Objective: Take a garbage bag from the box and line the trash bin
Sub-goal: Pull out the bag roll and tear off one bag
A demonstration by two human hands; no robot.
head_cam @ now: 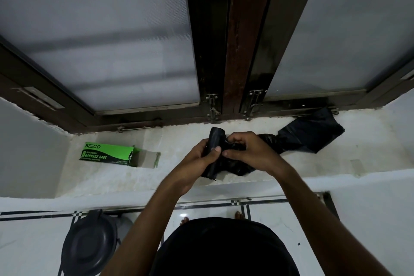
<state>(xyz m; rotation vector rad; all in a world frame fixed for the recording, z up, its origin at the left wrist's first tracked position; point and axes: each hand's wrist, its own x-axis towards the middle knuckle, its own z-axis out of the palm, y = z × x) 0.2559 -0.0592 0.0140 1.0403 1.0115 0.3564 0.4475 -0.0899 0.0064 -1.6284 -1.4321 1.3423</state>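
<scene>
Over the sill [257, 170], the left hand [199, 159] grips the black roll [215, 139] while the right hand [248, 152] pinches a bag [311, 136] trailing right, seemingly still attached; box [107, 154] lies left, lidded bin [89, 246] below.

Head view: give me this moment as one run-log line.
left hand: holds bag roll | right hand: pulling bag loose | box: open on ledge | bin: lid shut, unlined

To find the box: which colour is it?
Green and black box, seen in the head view.
</scene>
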